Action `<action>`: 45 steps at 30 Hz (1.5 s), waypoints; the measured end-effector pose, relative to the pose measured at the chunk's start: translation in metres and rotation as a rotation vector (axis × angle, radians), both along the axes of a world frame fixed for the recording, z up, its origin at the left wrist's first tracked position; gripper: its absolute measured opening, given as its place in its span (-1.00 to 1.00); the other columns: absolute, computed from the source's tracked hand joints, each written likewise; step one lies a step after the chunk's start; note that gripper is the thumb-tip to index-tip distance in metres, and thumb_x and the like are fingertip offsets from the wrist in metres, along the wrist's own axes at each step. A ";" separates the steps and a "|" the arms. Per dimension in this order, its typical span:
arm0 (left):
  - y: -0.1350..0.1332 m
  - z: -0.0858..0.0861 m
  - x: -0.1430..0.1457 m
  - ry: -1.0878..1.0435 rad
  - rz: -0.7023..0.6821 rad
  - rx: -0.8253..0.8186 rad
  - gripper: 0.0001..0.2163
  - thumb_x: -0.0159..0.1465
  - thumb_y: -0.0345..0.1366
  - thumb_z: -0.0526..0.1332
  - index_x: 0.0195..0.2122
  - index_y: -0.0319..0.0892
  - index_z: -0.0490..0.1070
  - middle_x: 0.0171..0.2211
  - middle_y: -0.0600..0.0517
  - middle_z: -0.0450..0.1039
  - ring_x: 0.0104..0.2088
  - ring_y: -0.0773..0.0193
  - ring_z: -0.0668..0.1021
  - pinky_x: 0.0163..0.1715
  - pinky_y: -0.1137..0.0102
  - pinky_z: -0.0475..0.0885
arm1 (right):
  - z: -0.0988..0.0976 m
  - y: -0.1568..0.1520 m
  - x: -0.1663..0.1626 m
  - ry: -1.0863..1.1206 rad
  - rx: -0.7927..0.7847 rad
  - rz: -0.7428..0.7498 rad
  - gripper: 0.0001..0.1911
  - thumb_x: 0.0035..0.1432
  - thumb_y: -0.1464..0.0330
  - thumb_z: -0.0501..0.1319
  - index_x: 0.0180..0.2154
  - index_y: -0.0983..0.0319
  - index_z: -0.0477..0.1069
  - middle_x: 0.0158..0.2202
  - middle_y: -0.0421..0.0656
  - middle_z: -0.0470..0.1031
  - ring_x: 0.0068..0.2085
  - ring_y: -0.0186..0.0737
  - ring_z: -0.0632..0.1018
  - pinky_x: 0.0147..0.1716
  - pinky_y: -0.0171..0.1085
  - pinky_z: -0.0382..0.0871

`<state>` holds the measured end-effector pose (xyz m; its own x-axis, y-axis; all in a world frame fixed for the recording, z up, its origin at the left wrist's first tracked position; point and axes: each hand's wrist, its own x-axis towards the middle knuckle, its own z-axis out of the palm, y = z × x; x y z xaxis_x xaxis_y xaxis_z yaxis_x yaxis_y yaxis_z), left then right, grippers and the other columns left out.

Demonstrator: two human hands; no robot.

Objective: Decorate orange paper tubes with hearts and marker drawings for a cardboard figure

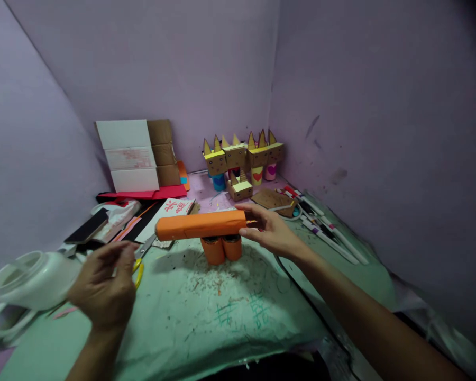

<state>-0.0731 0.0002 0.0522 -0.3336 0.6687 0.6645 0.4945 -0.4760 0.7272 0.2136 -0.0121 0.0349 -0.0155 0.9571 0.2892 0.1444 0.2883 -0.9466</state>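
Observation:
A long orange paper-covered tube [200,225] lies level across short upright orange rolls [213,252] on the table. At its right end, my right hand [272,230] grips it with the thumb in front and the fingertips on top. My left hand [107,283] hovers at the left, fingers curled in toward the thumb; whatever may be between them cannot be made out. Just behind it rest scissors [139,272] with yellow handles, partly covered by the hand, blades pointing toward the tube's left end.
Cardboard figures with pointed ears [241,153] stand in the back corner. Markers [329,238] lie at the right, near a dark cable [301,288]. A white jug-like container [35,280] lies at the left. White and brown cardboard [130,153] leans on the wall. Scraps dot the table cover [174,328].

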 end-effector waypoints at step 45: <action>0.038 -0.042 0.039 -0.442 -0.543 -0.523 -0.76 0.03 -0.25 0.31 -0.30 -0.25 0.42 -0.41 0.03 0.50 -0.60 0.40 0.45 -0.65 0.50 0.33 | 0.019 0.068 0.002 0.254 -0.127 -0.266 -0.49 -0.22 0.32 0.44 -0.18 0.23 0.36 -0.23 -0.09 0.52 -0.18 -0.07 0.56 -0.19 -0.11 0.50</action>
<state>-0.0345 0.0379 0.0101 -0.0347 0.9929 0.1135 -0.0828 -0.1160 0.9898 0.2156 0.0556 0.0535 0.2946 0.9466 0.1311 -0.0452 0.1508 -0.9875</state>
